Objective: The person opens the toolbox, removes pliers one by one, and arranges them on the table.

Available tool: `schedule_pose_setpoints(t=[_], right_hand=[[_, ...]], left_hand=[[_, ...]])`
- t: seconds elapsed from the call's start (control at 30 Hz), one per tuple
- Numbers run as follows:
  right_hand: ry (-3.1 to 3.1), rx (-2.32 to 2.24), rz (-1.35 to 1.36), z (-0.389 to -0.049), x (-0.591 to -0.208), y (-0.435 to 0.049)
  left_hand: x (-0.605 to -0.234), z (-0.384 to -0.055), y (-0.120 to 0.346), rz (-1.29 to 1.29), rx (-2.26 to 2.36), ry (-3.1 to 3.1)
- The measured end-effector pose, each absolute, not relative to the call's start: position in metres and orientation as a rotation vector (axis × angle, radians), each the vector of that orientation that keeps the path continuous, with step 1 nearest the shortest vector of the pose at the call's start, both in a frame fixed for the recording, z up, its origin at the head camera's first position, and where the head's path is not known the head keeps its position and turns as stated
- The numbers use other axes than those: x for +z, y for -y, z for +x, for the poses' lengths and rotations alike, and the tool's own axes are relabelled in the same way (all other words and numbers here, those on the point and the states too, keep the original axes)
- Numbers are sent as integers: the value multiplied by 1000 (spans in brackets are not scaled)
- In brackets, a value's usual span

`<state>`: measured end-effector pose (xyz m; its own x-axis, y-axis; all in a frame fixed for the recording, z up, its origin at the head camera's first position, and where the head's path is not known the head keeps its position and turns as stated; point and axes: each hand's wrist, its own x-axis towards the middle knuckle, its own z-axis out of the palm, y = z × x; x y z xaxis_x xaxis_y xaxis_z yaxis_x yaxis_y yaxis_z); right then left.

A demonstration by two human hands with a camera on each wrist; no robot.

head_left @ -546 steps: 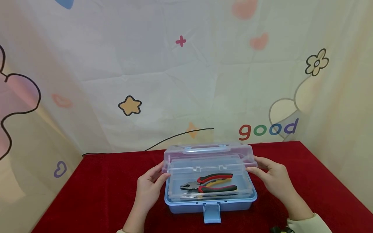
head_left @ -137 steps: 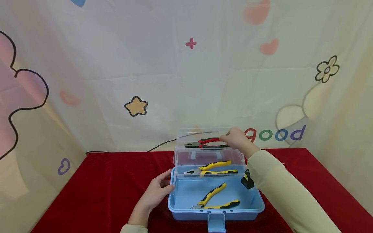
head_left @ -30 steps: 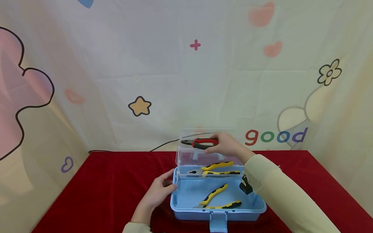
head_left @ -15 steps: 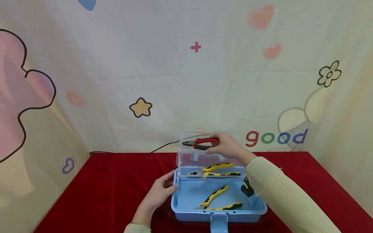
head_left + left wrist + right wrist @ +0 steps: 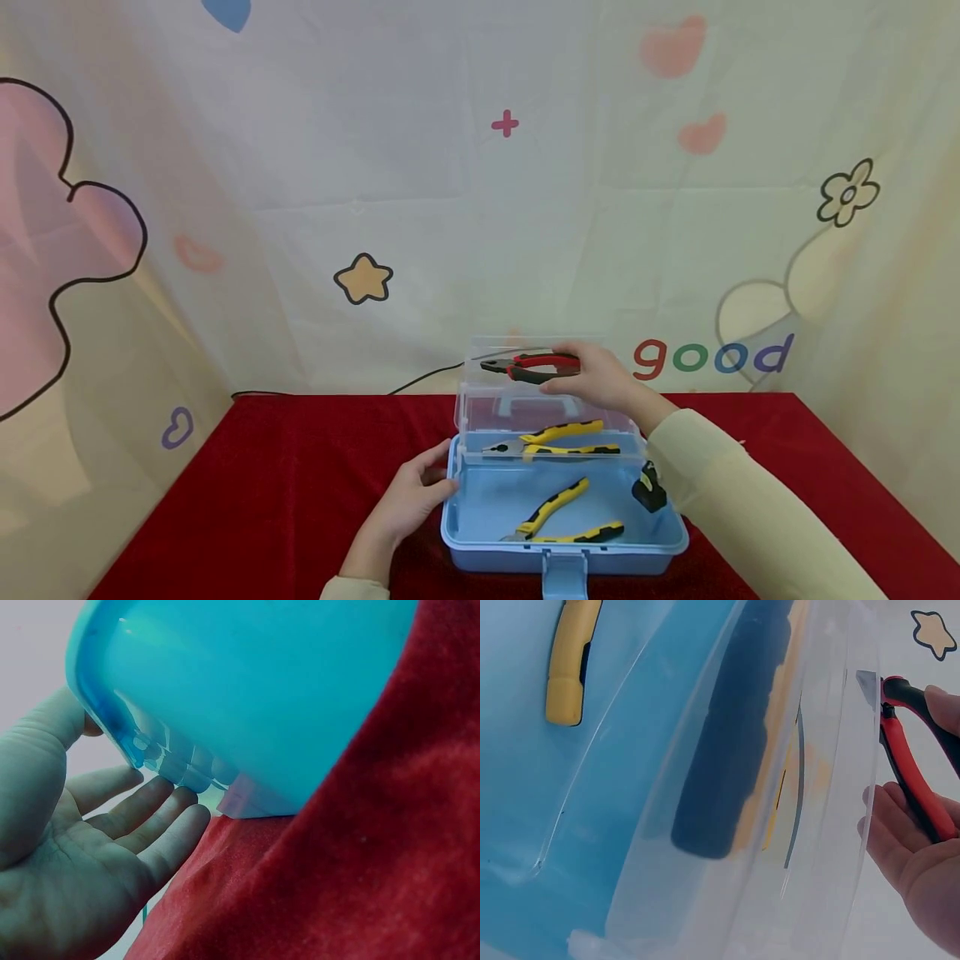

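Note:
My right hand (image 5: pixel 596 379) holds red-and-black combination pliers (image 5: pixel 517 367) above the clear raised tray, in front of the open transparent lid (image 5: pixel 540 406). In the right wrist view the thumb lies on the black grip and the fingers curl by the red handle (image 5: pixel 911 769). My left hand (image 5: pixel 408 496) holds the left side of the blue toolbox (image 5: pixel 562 560), thumb at the rim. Yellow-and-black pliers (image 5: pixel 562 432) lie in the raised tray. A second yellow-and-black pair (image 5: pixel 551 507) lies on the box floor, handles spread, its head partly hidden by the front wall.
The toolbox stands on a red cloth (image 5: pixel 300 492), its blue front latch (image 5: pixel 564 575) hanging down. A black device (image 5: pixel 649 489) sits at the right wrist. Behind the table hangs a printed curtain (image 5: pixel 420 208), with a dark cable (image 5: pixel 435 375) along its foot.
Since the earliest frame, the lid and tray have swung back and the red-and-black pliers are in my right hand. In the last half second, they shift slightly right. The left hand stays put.

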<state>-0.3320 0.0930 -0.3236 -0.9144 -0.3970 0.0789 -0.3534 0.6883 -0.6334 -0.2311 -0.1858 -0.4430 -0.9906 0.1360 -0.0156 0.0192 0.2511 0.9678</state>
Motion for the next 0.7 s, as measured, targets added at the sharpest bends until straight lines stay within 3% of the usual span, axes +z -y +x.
schedule_pose_setpoints(t=[0.7], right_hand=[[-2793, -1152, -646, -325, -330, -115]], left_hand=[[-448, -235, 186, 110, 1834, -2423]])
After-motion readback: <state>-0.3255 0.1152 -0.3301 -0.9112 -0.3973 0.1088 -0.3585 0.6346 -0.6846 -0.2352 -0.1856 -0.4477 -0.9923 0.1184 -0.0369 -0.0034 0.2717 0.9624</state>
